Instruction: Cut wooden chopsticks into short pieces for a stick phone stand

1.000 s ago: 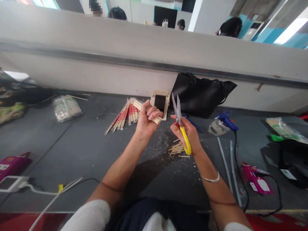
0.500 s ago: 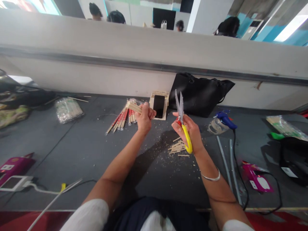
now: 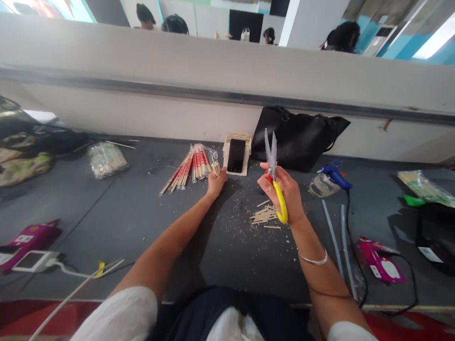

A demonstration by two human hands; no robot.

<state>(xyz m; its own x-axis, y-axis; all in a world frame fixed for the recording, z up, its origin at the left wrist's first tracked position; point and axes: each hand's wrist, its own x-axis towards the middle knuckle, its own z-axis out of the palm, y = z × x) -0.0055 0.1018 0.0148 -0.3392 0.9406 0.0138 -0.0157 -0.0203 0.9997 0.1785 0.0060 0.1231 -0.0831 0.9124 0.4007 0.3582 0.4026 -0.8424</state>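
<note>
I have the left hand point(image 3: 216, 183) closed around a bundle of wooden sticks point(image 3: 216, 168) at the far side of the dark tabletop point(image 3: 227, 255), between the red-and-clear chopstick packets point(image 3: 188, 166) on its left and the black smartphone point(image 3: 236, 155) on its right. I can't tell whether the bundle touches the table. My right hand point(image 3: 291, 195) grips the yellow-handled scissors point(image 3: 273, 174), blades parted and pointing far. Short cut sticks point(image 3: 265, 215) lie scattered just left of that hand, crumbs around them. Farther off, I see a black bag point(image 3: 295, 142); a blue glue gun point(image 3: 334, 175) sits to the right.
</note>
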